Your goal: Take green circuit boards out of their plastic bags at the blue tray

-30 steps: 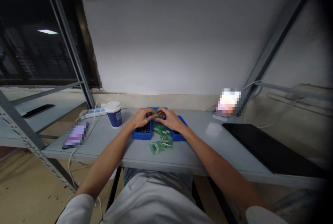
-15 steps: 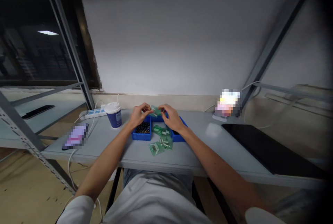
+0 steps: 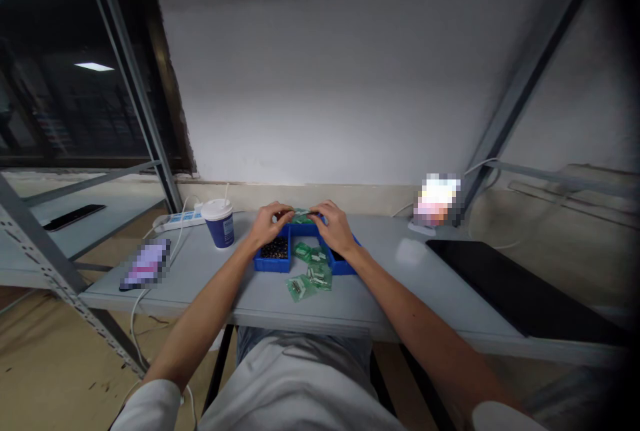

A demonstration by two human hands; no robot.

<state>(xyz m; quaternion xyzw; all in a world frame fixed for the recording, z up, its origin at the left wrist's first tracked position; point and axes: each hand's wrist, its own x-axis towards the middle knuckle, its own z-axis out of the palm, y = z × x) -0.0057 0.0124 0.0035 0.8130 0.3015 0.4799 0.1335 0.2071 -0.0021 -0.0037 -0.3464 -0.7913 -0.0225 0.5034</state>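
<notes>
Between my hands is a small green clear plastic packet, above the back of the blue bins. My left hand pinches its left edge with thumb and fingers; my right hand pinches its right edge. Below my left hand, a blue bin holds many small dark, shiny parts. Another blue bin sits under my right wrist, its contents mostly hidden. On the table between and in front of the bins lie several green packets with small metallic and white pieces inside.
A blue paper cup with white lid stands left, near a power strip and a phone with a cable. To the right are a lit, blurred screen on a stand and a black flat panel. A wall rises behind the table.
The packet has gone from tilted to more level and sits slightly lower, stretched between my hands. My right hand has shifted slightly right. The packets on the table have not moved.
</notes>
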